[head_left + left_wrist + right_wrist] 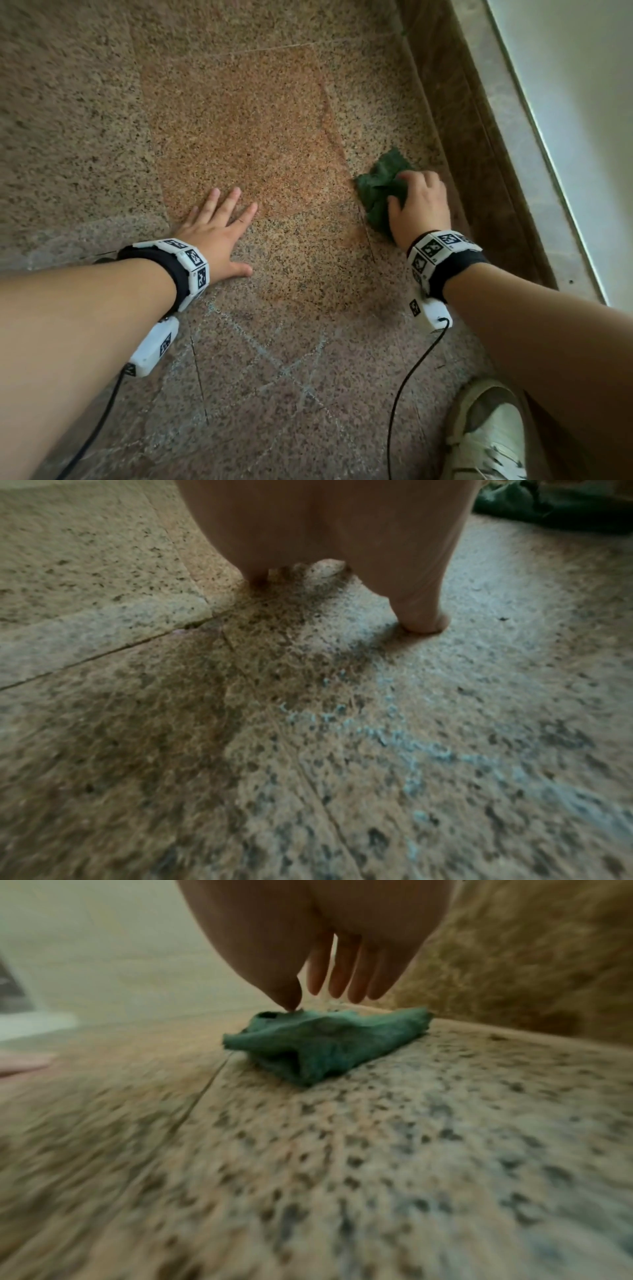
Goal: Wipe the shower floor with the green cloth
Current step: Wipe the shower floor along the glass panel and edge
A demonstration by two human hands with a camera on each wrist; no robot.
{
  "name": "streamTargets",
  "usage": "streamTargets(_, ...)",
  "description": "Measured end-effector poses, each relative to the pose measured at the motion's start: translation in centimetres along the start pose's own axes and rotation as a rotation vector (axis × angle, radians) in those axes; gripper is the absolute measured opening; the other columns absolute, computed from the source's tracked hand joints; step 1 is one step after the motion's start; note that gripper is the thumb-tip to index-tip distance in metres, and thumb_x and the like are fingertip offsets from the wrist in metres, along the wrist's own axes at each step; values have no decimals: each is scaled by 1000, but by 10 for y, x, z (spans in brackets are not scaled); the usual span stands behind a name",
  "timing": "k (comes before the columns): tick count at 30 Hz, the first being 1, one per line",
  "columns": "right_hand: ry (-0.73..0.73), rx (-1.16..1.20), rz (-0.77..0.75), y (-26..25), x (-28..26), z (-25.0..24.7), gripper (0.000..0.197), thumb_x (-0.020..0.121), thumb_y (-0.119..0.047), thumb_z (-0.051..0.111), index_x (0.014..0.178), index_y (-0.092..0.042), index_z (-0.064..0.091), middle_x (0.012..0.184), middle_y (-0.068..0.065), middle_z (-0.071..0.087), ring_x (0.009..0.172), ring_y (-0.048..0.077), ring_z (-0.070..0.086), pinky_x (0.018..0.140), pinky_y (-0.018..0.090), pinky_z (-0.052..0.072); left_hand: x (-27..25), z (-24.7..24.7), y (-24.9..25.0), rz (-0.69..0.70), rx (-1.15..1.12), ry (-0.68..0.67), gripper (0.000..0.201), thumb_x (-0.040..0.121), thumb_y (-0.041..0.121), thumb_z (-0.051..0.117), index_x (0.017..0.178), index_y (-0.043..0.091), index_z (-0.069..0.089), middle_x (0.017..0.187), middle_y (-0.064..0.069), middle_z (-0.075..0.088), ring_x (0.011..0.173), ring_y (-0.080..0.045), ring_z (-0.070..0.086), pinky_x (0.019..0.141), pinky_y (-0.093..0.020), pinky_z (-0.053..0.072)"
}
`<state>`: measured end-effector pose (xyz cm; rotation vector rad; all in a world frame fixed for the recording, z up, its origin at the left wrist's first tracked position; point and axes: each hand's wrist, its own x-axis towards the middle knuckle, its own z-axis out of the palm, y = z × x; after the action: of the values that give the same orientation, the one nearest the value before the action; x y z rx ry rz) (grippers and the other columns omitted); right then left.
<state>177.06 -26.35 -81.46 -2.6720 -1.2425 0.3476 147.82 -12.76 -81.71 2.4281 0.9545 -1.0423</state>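
Note:
The crumpled green cloth lies on the speckled granite shower floor, near the right-hand curb. My right hand is over the cloth's right side. In the right wrist view the fingers point straight down behind the cloth and the thumb tip touches its top edge; nothing is pinched. My left hand lies flat on the floor to the left, fingers spread. In the left wrist view the palm presses on the stone and the cloth shows at the top right.
A brown stone curb runs along the right, with a pale panel beyond it. My white shoe stands at the lower right. Faint bluish marks cross the floor in front of me. Cables hang from both wristbands.

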Motion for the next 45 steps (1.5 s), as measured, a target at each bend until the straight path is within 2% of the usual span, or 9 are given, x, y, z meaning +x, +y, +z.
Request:
streamTargets(7, -292, -163, -32, -9, -2, 27, 74, 102, -47, 33, 156, -9, -1, 164, 7, -7, 150, 26, -8, 122, 38, 3, 0, -1, 0, 6, -6, -14, 111, 84, 69, 54, 147, 35, -31, 147, 0, -48, 141, -30, -36, 118, -47, -7)
streamTargets(11, -221, -114, -30, -9, 3, 29, 56, 105, -15, 30, 156, -8, 9, 164, 7, 3, 151, 26, -2, 122, 34, 6, 0, 0, 0, 11, -16, -17, 111, 85, 69, 54, 146, 35, -31, 147, 0, -49, 140, -29, -38, 117, -47, -9)
streamTargets(15, -268, 11, -107, -30, -14, 25, 52, 102, -7, 38, 152, -16, 29, 163, 4, 12, 150, 22, 4, 119, 33, 6, -1, -1, 1, 6, -8, -19, 110, 85, 69, 53, 146, 35, -32, 146, 0, -49, 140, -30, -37, 117, -46, -10)
streamTargets(17, -402, 26, -327, -46, -48, 25, 53, 101, -10, 41, 152, -23, 30, 163, -3, 12, 150, 16, 4, 117, 33, 4, 0, -1, 1, 0, 0, -21, 110, 85, 69, 53, 146, 35, -33, 146, -1, -49, 140, -30, -37, 117, -47, -10)
streamTargets(20, -515, 29, -605, -52, -92, 22, 55, 102, -38, 30, 154, -22, 25, 162, -4, 15, 150, 13, 6, 122, 35, 11, 0, -2, 2, 2, 1, -14, 110, 86, 68, 54, 147, 34, -31, 148, -1, -47, 141, -30, -36, 118, -48, -8)
streamTargets(24, -302, 124, -350, -58, -105, 22, 58, 102, -38, 35, 154, -14, 26, 161, 2, 21, 148, 15, 18, 118, 31, 22, 1, 1, 0, 6, -13, -4, 110, 85, 68, 55, 147, 36, -30, 150, 1, -45, 142, -29, -34, 119, -47, -7)
streamTargets(29, -371, 0, -48, -88, -96, 48, 67, 104, -36, 33, 156, -8, 1, 164, 7, -7, 151, 19, -5, 122, 30, 4, 1, 1, 0, 3, -23, -1, 111, 85, 68, 56, 148, 36, -28, 150, 2, -45, 142, -29, -35, 120, -48, -6)
streamTargets(40, -326, -128, -41, -100, -97, 77, 72, 101, -39, 22, 152, -6, -16, 160, 11, -22, 147, 24, -22, 121, 39, -6, 1, 4, -3, 37, -47, 20, 110, 85, 67, 57, 149, 35, -27, 150, 1, -45, 141, -29, -36, 120, -49, -9)
streamTargets(45, -437, -135, -455, -98, -128, 76, 72, 100, -35, 28, 153, -8, -13, 157, 6, -26, 146, 22, -25, 121, 38, -9, 4, 4, -6, 45, -32, 30, 109, 86, 65, 57, 150, 35, -26, 151, 1, -45, 141, -29, -36, 119, -48, -9)
